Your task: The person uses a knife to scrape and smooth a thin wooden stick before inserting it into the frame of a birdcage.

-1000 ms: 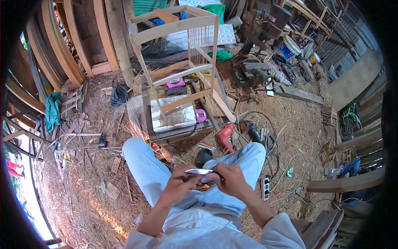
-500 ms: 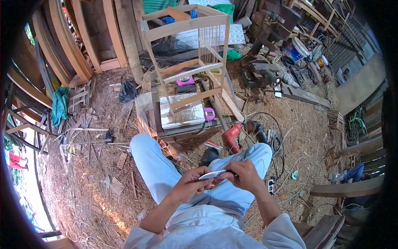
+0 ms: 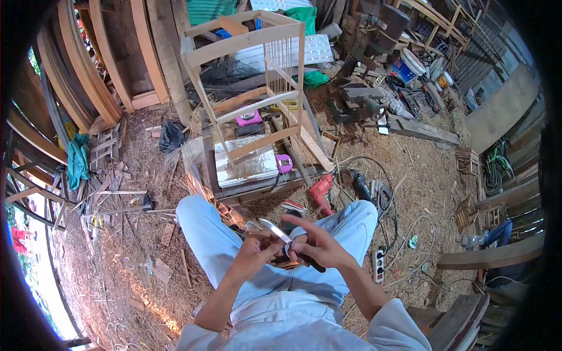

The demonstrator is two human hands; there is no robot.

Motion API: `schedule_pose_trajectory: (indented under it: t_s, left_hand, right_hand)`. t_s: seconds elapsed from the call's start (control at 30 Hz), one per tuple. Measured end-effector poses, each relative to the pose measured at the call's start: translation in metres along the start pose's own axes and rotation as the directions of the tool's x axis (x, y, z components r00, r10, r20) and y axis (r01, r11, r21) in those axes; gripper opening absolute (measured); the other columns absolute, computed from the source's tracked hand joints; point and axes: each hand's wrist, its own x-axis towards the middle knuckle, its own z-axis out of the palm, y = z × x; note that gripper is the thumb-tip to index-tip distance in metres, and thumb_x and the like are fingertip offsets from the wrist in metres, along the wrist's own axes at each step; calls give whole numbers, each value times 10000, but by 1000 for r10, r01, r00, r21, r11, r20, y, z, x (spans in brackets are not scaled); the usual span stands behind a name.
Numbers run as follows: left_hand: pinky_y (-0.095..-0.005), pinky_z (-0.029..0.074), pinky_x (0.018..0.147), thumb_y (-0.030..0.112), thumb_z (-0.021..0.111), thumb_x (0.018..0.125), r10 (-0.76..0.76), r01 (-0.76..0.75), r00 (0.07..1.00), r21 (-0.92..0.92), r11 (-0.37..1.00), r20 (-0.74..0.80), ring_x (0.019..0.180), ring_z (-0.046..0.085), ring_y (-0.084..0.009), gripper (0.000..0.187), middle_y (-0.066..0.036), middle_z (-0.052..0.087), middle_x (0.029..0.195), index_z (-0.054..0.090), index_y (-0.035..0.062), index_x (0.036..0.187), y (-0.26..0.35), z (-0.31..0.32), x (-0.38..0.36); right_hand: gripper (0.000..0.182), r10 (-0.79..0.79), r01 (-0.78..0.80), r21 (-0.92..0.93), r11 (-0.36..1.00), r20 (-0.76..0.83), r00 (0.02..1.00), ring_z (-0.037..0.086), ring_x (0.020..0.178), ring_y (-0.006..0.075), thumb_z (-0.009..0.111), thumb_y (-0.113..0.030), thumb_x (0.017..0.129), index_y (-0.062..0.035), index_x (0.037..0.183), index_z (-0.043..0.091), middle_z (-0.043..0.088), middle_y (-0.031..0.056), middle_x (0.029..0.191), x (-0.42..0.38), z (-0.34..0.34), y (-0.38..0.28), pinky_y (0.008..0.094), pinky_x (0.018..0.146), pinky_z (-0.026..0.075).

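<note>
I sit with my knees apart in light blue trousers. My right hand (image 3: 319,245) grips the dark handle of a knife (image 3: 275,230); its bright blade points up and to the left. My left hand (image 3: 256,253) closes its fingers at the base of the blade, touching the right hand. Whatever small piece lies between the fingers is hidden. Both hands hover over my lap, in front of a low workbench (image 3: 252,184).
A wooden cage frame (image 3: 252,88) with thin bars stands on the workbench beside pink tape measures (image 3: 284,162). A red drill (image 3: 319,190), a grinder (image 3: 358,186) and a power strip (image 3: 377,266) lie on the straw-covered ground to the right. Planks and bent wood lean at left.
The knife blade lay level between the hands, then swung to point up and left. My right fingers have spread out over the handle.
</note>
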Motion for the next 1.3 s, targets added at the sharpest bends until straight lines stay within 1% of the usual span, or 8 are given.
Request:
schedule_pose_trajectory:
  t_s: [0.13, 0.27, 0.53, 0.63, 0.73, 0.9, 1.07, 1.3]
  left_hand:
    - [-212, 377, 577, 111, 608, 869, 107, -114, 993, 212, 971, 42, 665, 489, -66, 132, 14, 558, 742, 627, 20, 962, -3, -7, -3]
    - [-195, 307, 516, 224, 630, 869, -173, 164, 980, 98, 982, 97, 597, 411, -34, 168, 50, 512, 685, 638, 60, 907, 6, -6, -13]
    - [-169, 227, 447, 217, 634, 863, -175, 207, 966, -161, 965, 191, 526, 366, -19, 171, 48, 486, 645, 606, 51, 896, 1, -1, -10]
    - [-166, 229, 447, 231, 626, 870, -141, 159, 975, -94, 983, 169, 530, 369, -9, 167, 50, 492, 657, 604, 67, 894, 1, -10, -14]
    - [-174, 223, 450, 246, 617, 880, -159, 169, 982, -107, 980, 99, 541, 359, -1, 164, 50, 498, 670, 609, 82, 892, -3, -3, -11]
    - [-181, 216, 444, 241, 635, 863, -223, 259, 937, -103, 960, 269, 526, 350, -13, 185, 49, 496, 672, 602, 64, 905, -4, -12, -12]
    - [-185, 204, 440, 224, 589, 892, -286, 311, 946, -180, 933, 151, 516, 305, -12, 160, 65, 430, 636, 589, 66, 918, -5, 5, -9]
    - [-195, 298, 477, 246, 548, 927, -71, 63, 990, 77, 995, 118, 572, 384, -31, 203, 48, 456, 688, 580, 51, 973, 10, -5, -8]
  right_hand:
    - [285, 13, -13, 6, 1000, 20, 1000, 509, 655, 64, 523, -102, 926, -9, 1196, 529, 585, 22, 759, 4, -6, 10, 208, 573, 421]
    - [225, 23, -39, -214, 976, -76, 997, 499, 641, 62, 552, -129, 915, 10, 1085, 597, 572, 6, 738, -9, -13, -13, 217, 546, 421]
    - [276, -120, 65, -391, 918, -118, 986, 505, 632, 63, 519, -53, 905, 8, 1173, 534, 550, -1, 720, -11, -10, -25, 217, 551, 412]
    - [301, -69, -28, -286, 958, -323, 944, 471, 592, 37, 497, -32, 892, -9, 1190, 528, 523, -21, 698, -19, -42, -26, 186, 504, 364]
    - [315, -91, 94, -320, 943, 22, 996, 476, 589, 53, 523, -70, 897, -17, 1207, 520, 518, -27, 697, -14, 0, -13, 193, 507, 369]
    - [249, -77, 52, -131, 990, -194, 978, 421, 533, 34, 562, -130, 893, -47, 1127, 538, 488, -23, 649, -15, -32, -17, 182, 448, 314]
    - [297, 50, -36, -136, 990, 99, 994, 484, 624, 43, 554, -187, 921, -43, 1180, 533, 549, -11, 750, -8, -3, -1, 192, 507, 377]
    - [335, -6, 4, -53, 999, -39, 999, 441, 564, 53, 469, -148, 955, -41, 1270, 435, 538, 1, 755, -16, -6, -15, 195, 472, 359]
